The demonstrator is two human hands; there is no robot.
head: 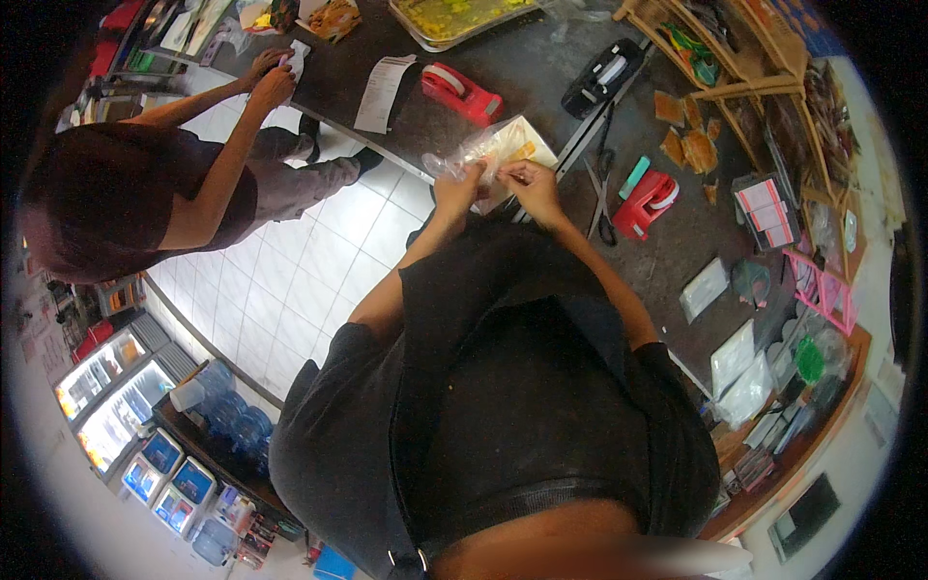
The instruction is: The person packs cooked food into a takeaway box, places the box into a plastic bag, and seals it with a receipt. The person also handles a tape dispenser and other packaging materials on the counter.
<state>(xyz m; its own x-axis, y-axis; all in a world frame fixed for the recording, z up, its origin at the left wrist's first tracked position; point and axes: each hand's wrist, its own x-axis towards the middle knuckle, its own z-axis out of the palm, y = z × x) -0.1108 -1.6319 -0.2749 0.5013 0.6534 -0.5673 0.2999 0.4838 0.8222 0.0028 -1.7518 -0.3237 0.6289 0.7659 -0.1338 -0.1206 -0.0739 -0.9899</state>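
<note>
My left hand (pixel 458 190) grips a clear plastic bag (pixel 475 148) at the counter's near edge. Close on its right, my right hand (pixel 535 190) pinches the side of the same bag between thumb and fingertips. Something orange-red shows through the plastic near my left fingers, too blurred to name. Under the bag and both hands lies a white sheet or flat box (pixel 540 151) with a yellow-orange patch. A red tape dispenser (pixel 471 98) sits just beyond the bag, and a long printed receipt (pixel 378 98) lies left of it.
Scissors (pixel 599 185) and a second red tape dispenser (pixel 638 210) lie to my right. A black tape dispenser (pixel 598 80) stands farther back, near a wooden rack (pixel 754 90). A metal tray (pixel 435 45) holds yellow food. At left, another person (pixel 145 196) handles something white.
</note>
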